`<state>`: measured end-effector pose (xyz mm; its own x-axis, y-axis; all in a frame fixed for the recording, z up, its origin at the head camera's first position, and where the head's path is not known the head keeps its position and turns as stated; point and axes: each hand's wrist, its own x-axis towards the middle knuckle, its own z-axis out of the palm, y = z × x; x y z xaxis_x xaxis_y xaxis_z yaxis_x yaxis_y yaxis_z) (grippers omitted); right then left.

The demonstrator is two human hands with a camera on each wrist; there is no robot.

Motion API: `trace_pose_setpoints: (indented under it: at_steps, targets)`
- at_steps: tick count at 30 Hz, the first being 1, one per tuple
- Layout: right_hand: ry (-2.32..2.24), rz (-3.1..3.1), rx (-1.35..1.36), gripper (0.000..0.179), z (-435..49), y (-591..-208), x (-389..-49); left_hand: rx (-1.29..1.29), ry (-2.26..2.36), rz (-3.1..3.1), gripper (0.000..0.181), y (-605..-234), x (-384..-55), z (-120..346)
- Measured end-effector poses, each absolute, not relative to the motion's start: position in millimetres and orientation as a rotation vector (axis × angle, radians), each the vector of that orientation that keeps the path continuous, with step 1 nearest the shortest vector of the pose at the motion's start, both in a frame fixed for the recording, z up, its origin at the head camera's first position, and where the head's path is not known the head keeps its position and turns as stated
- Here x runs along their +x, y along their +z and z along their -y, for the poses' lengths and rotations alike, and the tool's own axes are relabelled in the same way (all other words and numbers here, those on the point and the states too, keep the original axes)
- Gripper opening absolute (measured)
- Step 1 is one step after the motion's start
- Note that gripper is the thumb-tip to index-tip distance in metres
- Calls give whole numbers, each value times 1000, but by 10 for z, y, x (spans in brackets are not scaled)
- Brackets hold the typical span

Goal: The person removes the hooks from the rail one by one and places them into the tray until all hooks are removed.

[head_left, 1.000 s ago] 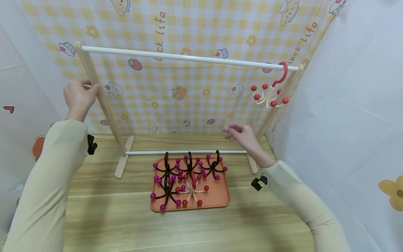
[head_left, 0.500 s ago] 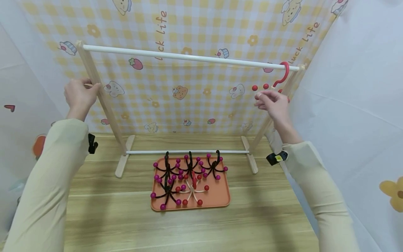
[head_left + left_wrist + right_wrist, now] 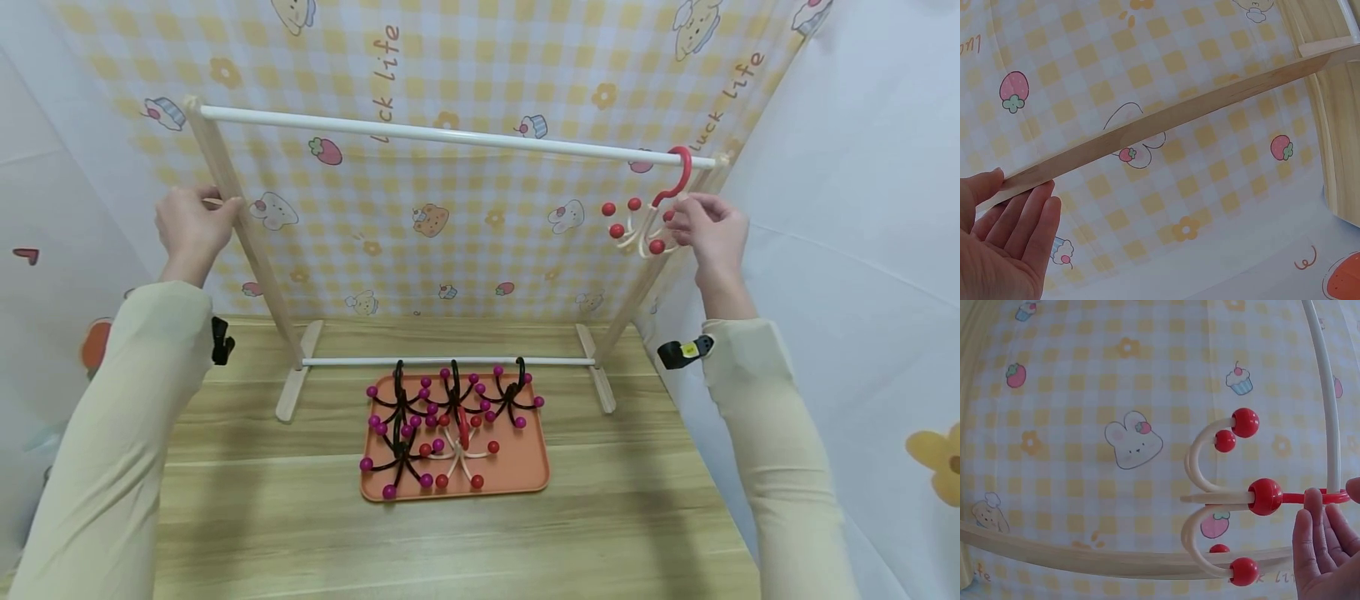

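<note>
My left hand [image 3: 193,229] pinches the left wooden post [image 3: 258,258] of a rack; in the left wrist view, thumb and fingers lie on either side of this post [image 3: 1166,120]. A white rod [image 3: 450,137] crosses the top. Near its right end hangs a multi-arm hanger [image 3: 685,175] with a red hook, cream arms and red balls. Beside it, at its right, is my right hand [image 3: 716,237], covering part of it. In the right wrist view the fingers [image 3: 1313,534] of that hand look fairly straight, near the red hook; contact is unclear.
An orange tray [image 3: 525,467] on the wooden table holds several black hangers [image 3: 402,450] with purple balls and one cream hanger [image 3: 460,454] with a red hook. A lower white rod [image 3: 345,362] runs behind it. A checked cloth [image 3: 465,75] hangs behind the rack.
My right hand has moved up and to the right, from above the lower rod, past the front of the hanging hanger, to its right side. The left hand stays on the post.
</note>
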<state>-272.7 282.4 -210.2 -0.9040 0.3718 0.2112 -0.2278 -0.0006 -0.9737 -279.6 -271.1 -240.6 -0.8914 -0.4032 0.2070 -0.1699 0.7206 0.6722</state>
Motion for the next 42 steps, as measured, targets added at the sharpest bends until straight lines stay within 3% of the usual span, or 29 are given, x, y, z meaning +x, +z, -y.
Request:
trace_pose_setpoints:
  at_steps: [5,9,15,25,42]
  targets:
    - [1945,1923,-174,40,-2812,-2030,-2776,441,-967,2588,51,-2412,-2800,2718]
    - [1942,1988,-204,47,-2782,-1996,-2826,444,-964,2584,50,-2415,-2803,2719]
    - [1954,2005,-254,43,-2748,-1945,-2895,451,-967,2586,50,-2410,-2804,2715]
    - [2038,1929,-280,18,-2750,-1890,-2919,451,-959,2591,51,-2410,-2797,2710]
    - [2090,1738,23,35,-2611,-1810,-2721,472,-971,2590,51,-2412,-2809,2717]
